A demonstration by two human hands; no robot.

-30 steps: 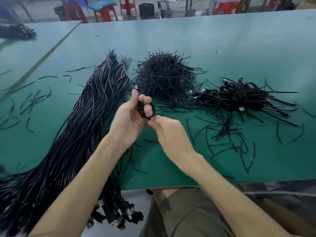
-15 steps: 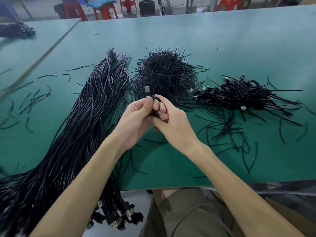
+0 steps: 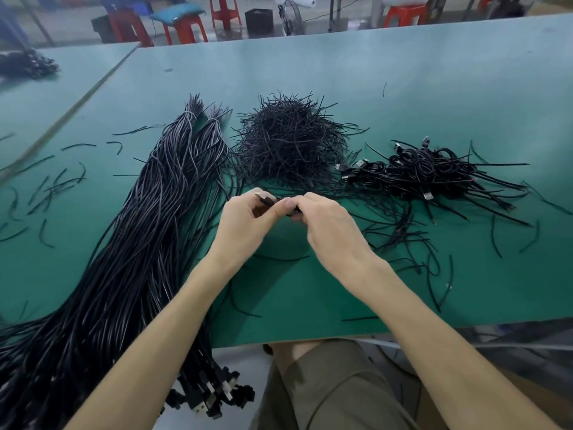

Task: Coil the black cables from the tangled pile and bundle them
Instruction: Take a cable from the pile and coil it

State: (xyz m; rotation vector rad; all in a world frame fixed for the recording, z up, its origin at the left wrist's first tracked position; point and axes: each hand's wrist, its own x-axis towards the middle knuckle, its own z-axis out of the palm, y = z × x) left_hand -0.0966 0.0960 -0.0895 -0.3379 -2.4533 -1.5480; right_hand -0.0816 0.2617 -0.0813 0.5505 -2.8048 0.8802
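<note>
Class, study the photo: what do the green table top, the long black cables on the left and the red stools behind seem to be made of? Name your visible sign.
Table top: probably a rubber or vinyl mat, matt green with a soft, even sheen.
Long black cables: flexible plastic or rubber sheathing, slightly glossy, with thin highlights along the bending strands.
Red stools: likely moulded plastic, smooth and uniform in colour.

Coiled cable (image 3: 269, 201): black, small, mostly hidden, pinched between left hand (image 3: 245, 220) and right hand (image 3: 328, 223). Loose cables (image 3: 148, 243): long black sheaf lying straight, just left of the left hand, plugs at near end. Bundled coils (image 3: 434, 172): tangled heap, right of and beyond the right hand.
</note>
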